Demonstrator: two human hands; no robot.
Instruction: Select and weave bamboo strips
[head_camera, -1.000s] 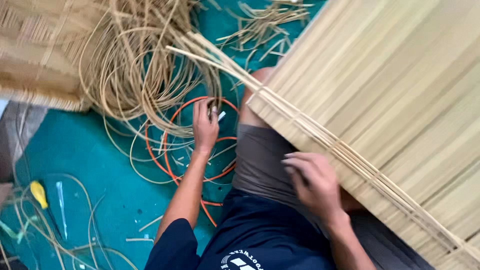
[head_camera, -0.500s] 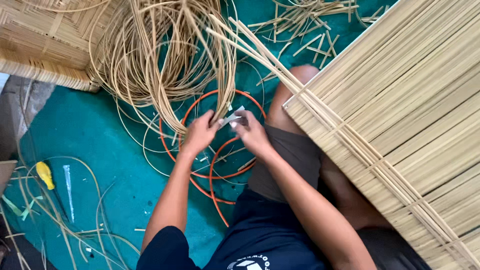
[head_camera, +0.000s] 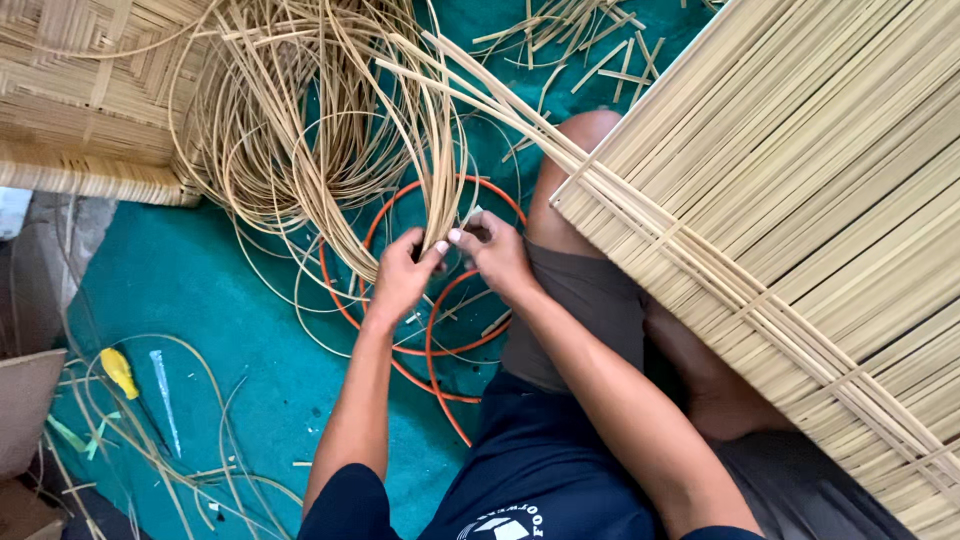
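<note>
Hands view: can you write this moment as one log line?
left hand: pinching cane strands | right hand: pinching same strands | woven panel: on lap

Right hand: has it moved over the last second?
Yes. The right hand left the woven panel on the lap, crossing to the left hand over the orange hose.

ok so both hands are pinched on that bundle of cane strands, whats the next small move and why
Probably draw one strand free of the bundle. The left hand and right hand meet at the lower end of the rattan strands, which hang from a tangled coil. The woven panel on the lap has loose strips trailing from its edge, so a single strand seems wanted.
</note>
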